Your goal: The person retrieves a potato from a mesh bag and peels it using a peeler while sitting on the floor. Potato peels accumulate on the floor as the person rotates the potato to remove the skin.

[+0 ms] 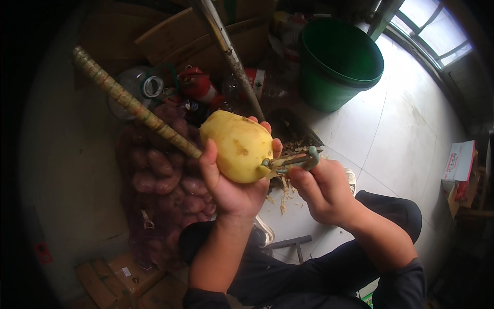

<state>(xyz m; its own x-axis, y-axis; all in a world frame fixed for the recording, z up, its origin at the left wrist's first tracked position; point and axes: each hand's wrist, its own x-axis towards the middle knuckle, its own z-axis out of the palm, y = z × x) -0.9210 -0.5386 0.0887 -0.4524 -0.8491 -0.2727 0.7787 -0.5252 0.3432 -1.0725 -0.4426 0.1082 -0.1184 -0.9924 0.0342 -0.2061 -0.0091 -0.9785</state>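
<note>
A large peeled potato (241,148), pale yellow with a few brown spots, rests in my left hand (239,189), its thumb on the near left side and its fingertips curled round the far right side. My right hand (332,189) grips a peeler (295,161) with a pale green frame, its blade end at the potato's lower right end. A strip of peel hangs at the blade. Below the hands, peelings (285,193) lie on the tiled floor and in a dark dustpan (289,125).
A mesh sack of potatoes (166,185) stands at the left, with a wrapped broom handle (135,106) slanting over it. Behind are plastic bottles (198,85), cardboard (173,36) and a metal pole (231,58). A green bucket (332,85) stands at the back right, an opened box (459,162) farther right.
</note>
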